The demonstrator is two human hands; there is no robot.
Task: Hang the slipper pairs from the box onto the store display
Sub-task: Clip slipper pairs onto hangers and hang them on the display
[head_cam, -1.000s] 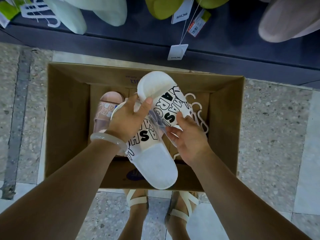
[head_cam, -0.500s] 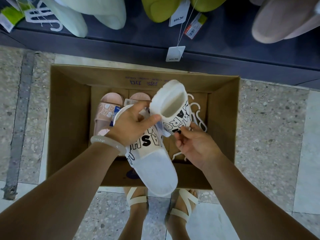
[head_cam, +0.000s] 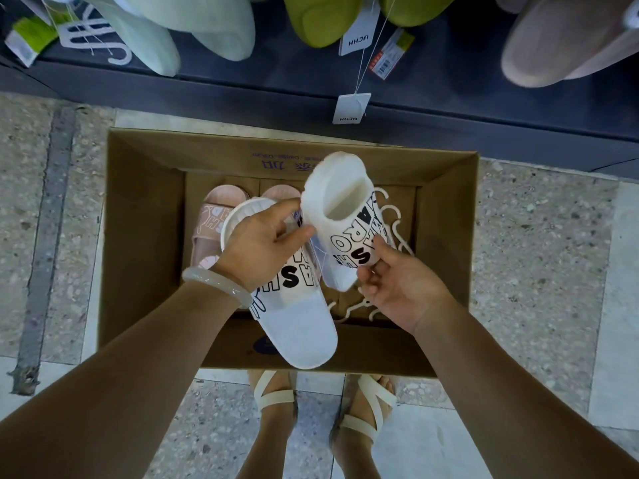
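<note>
We look straight down at a cardboard box (head_cam: 145,236) on the speckled floor, our two hands over its open top. Our left hand (head_cam: 257,245) grips one white slipper (head_cam: 297,323) across its lettered strap, thumb and forefinger curled toward each other above it, the other fingers wrapped out of sight beneath. That slipper lies flat, its toe reaching over the near wall of the box toward us.

Our right hand (head_cam: 397,288) holds the second white slipper (head_cam: 340,216), which stands tilted nearly upright just beside the first, heel end uppermost and its open foot hollow facing us. The fingertips (head_cam: 375,245) press on the black-lettered strap and the thumb sits below, so the strap's lower edge is pinched between them. The left forefinger tip comes close to this slipper's side; we cannot tell whether it touches.

On the box bottom lie a pink slipper pair (head_cam: 221,216), partly hidden by our left hand, and some white plastic hangers (head_cam: 394,219) to the right. Beyond the box, pale green slippers (head_cam: 193,25), lime slippers (head_cam: 321,19) and a beige slipper (head_cam: 560,46) hang on the dark display (head_cam: 242,81), with a white tag (head_cam: 351,108) dangling on a string.
</note>
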